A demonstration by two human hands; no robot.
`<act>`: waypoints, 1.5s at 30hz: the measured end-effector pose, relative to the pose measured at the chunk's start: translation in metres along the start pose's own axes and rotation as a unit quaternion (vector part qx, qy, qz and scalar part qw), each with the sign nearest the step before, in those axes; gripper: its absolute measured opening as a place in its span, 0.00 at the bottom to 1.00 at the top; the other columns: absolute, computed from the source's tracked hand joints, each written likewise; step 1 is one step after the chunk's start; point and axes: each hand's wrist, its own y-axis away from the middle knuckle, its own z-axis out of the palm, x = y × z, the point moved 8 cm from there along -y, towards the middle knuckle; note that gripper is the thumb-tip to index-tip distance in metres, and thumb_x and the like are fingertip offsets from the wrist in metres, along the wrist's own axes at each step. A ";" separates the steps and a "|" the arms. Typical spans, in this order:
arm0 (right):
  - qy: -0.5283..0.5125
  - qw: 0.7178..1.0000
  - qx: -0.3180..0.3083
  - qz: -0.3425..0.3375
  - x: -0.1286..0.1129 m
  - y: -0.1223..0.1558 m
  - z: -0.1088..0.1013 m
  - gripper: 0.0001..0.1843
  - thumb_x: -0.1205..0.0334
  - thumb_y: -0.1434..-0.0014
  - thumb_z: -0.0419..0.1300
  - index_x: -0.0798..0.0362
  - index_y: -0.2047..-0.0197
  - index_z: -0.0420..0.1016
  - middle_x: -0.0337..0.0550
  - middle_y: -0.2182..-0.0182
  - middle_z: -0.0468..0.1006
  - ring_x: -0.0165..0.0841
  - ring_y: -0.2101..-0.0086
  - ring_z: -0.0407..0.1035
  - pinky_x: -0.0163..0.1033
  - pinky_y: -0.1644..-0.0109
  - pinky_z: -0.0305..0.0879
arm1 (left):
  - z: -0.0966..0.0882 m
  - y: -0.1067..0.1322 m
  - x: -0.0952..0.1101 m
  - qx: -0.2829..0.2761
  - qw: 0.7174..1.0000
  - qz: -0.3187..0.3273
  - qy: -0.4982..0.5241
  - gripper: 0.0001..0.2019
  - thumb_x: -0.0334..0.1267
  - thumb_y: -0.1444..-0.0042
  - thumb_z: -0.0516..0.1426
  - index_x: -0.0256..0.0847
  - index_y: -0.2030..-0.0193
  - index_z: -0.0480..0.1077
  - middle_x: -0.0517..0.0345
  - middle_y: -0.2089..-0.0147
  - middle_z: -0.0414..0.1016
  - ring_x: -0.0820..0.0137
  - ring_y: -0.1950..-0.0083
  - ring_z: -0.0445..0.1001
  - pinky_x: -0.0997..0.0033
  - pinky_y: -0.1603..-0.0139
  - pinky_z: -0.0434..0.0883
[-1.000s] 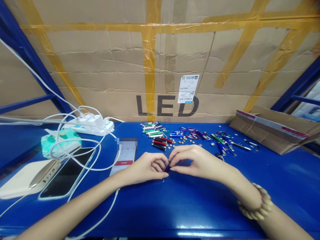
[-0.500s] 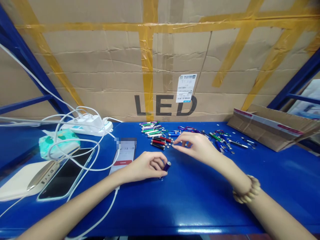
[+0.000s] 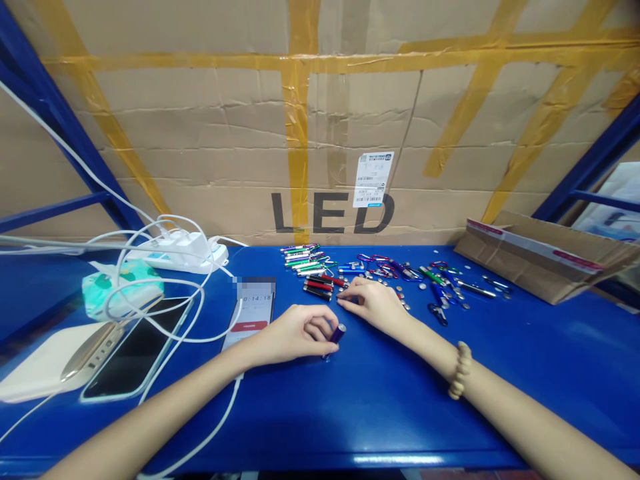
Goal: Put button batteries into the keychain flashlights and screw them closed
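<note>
Left hand (image 3: 296, 333): closed around the purple tube (image 3: 339, 333), thumb and fingers gripping its side; its hold looks the same as a second ago.
Purple tube: in the left hand, low over the near part of the worktop (image 3: 425, 400), tilted, silver end up and uncovered.
Right hand (image 3: 376, 303): a second ago it was at the purple tube with the left; now it is apart from it, reaching beyond, fingertips just beside the red and black tubes (image 3: 318, 293). Thumb and fingertips are close together; whether they pinch anything, I cannot tell.
Silver discs (image 3: 423, 287): small and round, scattered around and beyond the right hand, some among loose clips and tubes.
Black clip (image 3: 439, 315): lies in plain view to the right of the right hand, which partly hid that area half a second ago.
Work in hand: the two hands now appear to share it, one steadying the purple tube, the other busy at the scattered parts.
</note>
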 end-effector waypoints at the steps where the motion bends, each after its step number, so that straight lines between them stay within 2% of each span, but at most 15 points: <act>1: -0.005 1.000 0.001 0.003 0.000 0.000 -0.001 0.08 0.61 0.44 0.58 0.52 0.64 0.78 0.43 0.64 0.77 0.33 0.64 0.72 0.35 0.61 0.65 | 0.000 0.000 0.000 0.000 1.000 0.000 0.000 0.11 0.36 0.54 0.62 0.38 0.64 0.66 0.61 0.70 0.72 0.74 0.69 0.72 0.73 0.65 0.71; 6: -0.026 0.999 0.003 0.030 0.002 0.000 -0.008 0.04 0.62 0.48 0.62 0.53 0.69 0.77 0.41 0.71 0.78 0.31 0.71 0.72 0.32 0.71 0.63 | 0.002 0.000 0.000 -0.003 1.000 -0.001 0.001 0.11 0.35 0.53 0.61 0.37 0.64 0.66 0.62 0.71 0.72 0.75 0.70 0.71 0.74 0.66 0.70; 9: -0.044 0.998 0.006 0.033 0.001 0.001 -0.016 0.05 0.60 0.48 0.62 0.52 0.70 0.78 0.40 0.72 0.79 0.31 0.72 0.72 0.33 0.72 0.63 | 0.000 -0.001 0.000 -0.002 1.000 -0.007 0.013 0.11 0.35 0.54 0.62 0.37 0.64 0.66 0.62 0.71 0.72 0.75 0.70 0.72 0.74 0.66 0.70; 14: -0.203 0.978 0.001 -0.041 -0.017 0.003 -0.032 0.09 0.58 0.47 0.61 0.55 0.69 0.78 0.42 0.71 0.80 0.30 0.72 0.72 0.33 0.70 0.65 | -0.002 -0.004 -0.007 -0.004 0.998 -0.021 0.053 0.14 0.37 0.55 0.63 0.37 0.63 0.65 0.58 0.70 0.76 0.70 0.69 0.76 0.71 0.66 0.70; 18: -0.250 0.964 -0.025 -0.091 -0.031 0.007 -0.035 0.11 0.57 0.48 0.62 0.56 0.68 0.79 0.44 0.71 0.79 0.29 0.73 0.71 0.31 0.74 0.63 | -0.003 -0.006 -0.011 -0.002 0.997 -0.019 0.070 0.14 0.37 0.55 0.64 0.37 0.65 0.64 0.56 0.70 0.77 0.69 0.70 0.77 0.72 0.68 0.69; 23: -0.262 0.952 -0.053 -0.149 -0.041 0.012 -0.034 0.10 0.59 0.48 0.62 0.57 0.66 0.79 0.45 0.70 0.79 0.29 0.72 0.71 0.32 0.72 0.65 | -0.003 -0.006 -0.011 -0.007 0.998 -0.014 0.062 0.12 0.37 0.54 0.63 0.37 0.66 0.65 0.58 0.72 0.76 0.69 0.70 0.77 0.73 0.68 0.69; 28: -0.266 0.948 -0.053 -0.166 -0.045 0.014 -0.036 0.08 0.62 0.47 0.62 0.59 0.67 0.79 0.47 0.70 0.79 0.29 0.74 0.69 0.34 0.71 0.67 | -0.003 -0.006 -0.009 -0.006 0.998 -0.011 0.058 0.12 0.37 0.54 0.63 0.38 0.65 0.65 0.59 0.72 0.76 0.69 0.69 0.77 0.73 0.68 0.69; 33: -0.268 0.943 -0.057 -0.187 -0.050 0.016 -0.039 0.07 0.64 0.47 0.61 0.58 0.66 0.79 0.46 0.69 0.79 0.29 0.71 0.71 0.35 0.66 0.69 | -0.002 -0.005 -0.006 -0.004 0.999 -0.006 0.045 0.12 0.36 0.53 0.62 0.37 0.64 0.65 0.59 0.72 0.74 0.70 0.69 0.76 0.73 0.67 0.69; 39: -0.266 0.941 -0.096 -0.185 -0.052 0.018 -0.035 0.08 0.64 0.45 0.60 0.56 0.64 0.78 0.45 0.64 0.78 0.29 0.67 0.71 0.37 0.60 0.70 | -0.002 -0.005 -0.006 -0.001 0.999 0.001 0.035 0.11 0.37 0.54 0.63 0.37 0.67 0.65 0.60 0.73 0.74 0.70 0.69 0.76 0.72 0.66 0.70; 45: -0.267 0.940 -0.136 -0.164 -0.050 0.018 -0.030 0.08 0.63 0.48 0.63 0.56 0.64 0.78 0.45 0.63 0.75 0.27 0.71 0.69 0.35 0.63 0.70 | -0.003 -0.004 -0.005 0.002 1.000 0.005 0.024 0.12 0.36 0.54 0.63 0.36 0.65 0.66 0.59 0.71 0.74 0.70 0.68 0.75 0.71 0.65 0.71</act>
